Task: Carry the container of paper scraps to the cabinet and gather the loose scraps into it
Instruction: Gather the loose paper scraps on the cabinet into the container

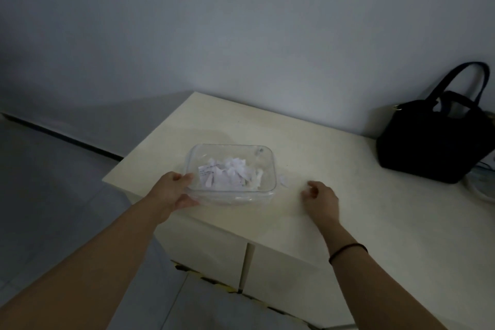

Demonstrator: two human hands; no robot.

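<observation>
Container position: the clear plastic container (231, 173) sits on the top of the pale cabinet (348, 195), near its front left corner, so the carrying part of the task looks done.
Contents: a heap of white paper scraps (230, 177) lies inside the container, mostly toward its middle and right side.
Loose scraps left: at least one small scrap (283, 180) lies on the cabinet top just beside the container's right wall; the light is dim, so there may be more pale bits on the pale surface that I cannot make out.
Left hand: the left hand (174, 190) clasps the container's near left corner, thumb over the rim and fingers under the wall, steadying it.
Right hand: the right hand (318, 197) rests knuckles-up on the cabinet top to the right of the container, fingers curled inward; it seems to be pinching or raking something small, but I cannot tell whether it actually holds a scrap.
Stage: gathering is under way and not finished, judging by the scrap outside the container.
Writing: one larger scrap in the container bears faint printed lines, too small and blurred to read.
Brands and labels: none visible on the container, the cabinet or the black handbag (434, 139) standing at the far right against the wall.
</observation>
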